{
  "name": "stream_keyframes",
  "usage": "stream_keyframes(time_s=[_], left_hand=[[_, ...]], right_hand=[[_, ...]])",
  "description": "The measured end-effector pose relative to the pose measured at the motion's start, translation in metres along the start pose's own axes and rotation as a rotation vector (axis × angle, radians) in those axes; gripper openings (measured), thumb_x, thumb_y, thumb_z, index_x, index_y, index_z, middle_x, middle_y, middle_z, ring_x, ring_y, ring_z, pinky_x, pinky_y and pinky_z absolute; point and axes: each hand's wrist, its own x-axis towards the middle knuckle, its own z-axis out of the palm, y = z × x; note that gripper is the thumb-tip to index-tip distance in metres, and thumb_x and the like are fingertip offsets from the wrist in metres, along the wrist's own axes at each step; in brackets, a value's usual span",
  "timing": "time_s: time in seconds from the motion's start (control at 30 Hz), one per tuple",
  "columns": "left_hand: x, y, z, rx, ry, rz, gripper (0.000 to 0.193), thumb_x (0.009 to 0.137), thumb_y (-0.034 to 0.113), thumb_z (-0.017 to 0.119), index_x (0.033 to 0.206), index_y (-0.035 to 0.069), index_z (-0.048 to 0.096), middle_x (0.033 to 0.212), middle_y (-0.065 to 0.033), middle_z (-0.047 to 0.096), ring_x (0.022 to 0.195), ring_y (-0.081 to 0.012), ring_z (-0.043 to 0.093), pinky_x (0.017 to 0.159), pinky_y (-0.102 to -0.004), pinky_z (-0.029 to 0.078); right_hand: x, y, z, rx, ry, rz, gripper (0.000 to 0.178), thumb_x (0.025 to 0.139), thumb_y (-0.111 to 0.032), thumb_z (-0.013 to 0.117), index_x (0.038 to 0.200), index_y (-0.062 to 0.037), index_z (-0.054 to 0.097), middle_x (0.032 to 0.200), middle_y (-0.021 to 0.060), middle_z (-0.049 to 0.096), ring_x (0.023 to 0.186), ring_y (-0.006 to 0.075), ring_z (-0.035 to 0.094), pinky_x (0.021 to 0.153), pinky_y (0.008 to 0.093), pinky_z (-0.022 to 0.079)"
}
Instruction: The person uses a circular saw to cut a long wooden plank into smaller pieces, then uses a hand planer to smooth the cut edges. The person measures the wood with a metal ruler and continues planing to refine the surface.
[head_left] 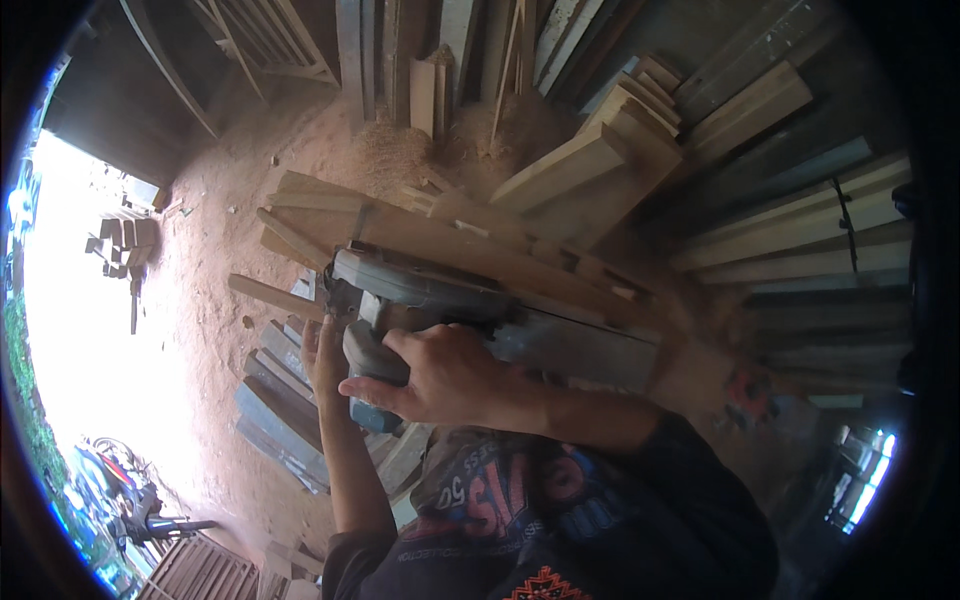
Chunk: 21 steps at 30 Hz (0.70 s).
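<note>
My right hand, its arm coming in from the right, is wrapped round the grip of a power tool. The tool has a long grey housing and a teal lower part; its exact kind is unclear. It lies over a wooden board, beside a flat grey surface. My left hand is raised at the tool's dark left end, its fingers bent. Whatever those fingers hold is too hidden to make out. A thin wooden strip ends close beside them.
Planks lean upright at the back, with sawdust round their feet. Stacked boards line the right side. Wood offcuts lie at the lower left. A motorbike and a slatted wooden frame are farther off, lower left.
</note>
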Motion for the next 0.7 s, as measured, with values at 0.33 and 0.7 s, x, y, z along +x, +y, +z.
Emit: stream_keyframes(time_s=[0.33,0.7], left_hand=[[0.015,0.009,-0.004,0.020,0.015,0.006,0.026,0.114,0.023,0.059,0.129,0.003,0.067,0.111,-0.0109,0.075,0.098,-0.0191,0.075,0.082,-0.0330,0.063],[0.020,0.023,-0.005,0.055,0.033,0.007,0.030,0.114,0.025,0.056,0.133,0.005,0.066,0.113,-0.0111,0.075,0.097,-0.0200,0.075,0.081,-0.0350,0.064]], right_hand=[[0.015,-0.002,0.009,0.009,-0.015,-0.002,0.070,0.096,-0.065,0.075,0.079,0.0023,0.067,0.059,0.0205,0.066,0.057,0.0386,0.074,0.055,0.0455,0.059],[0.031,-0.001,0.018,-0.015,-0.064,0.002,0.073,0.095,-0.068,0.073,0.081,0.0032,0.068,0.060,0.0217,0.067,0.059,0.0395,0.075,0.056,0.0459,0.060]])
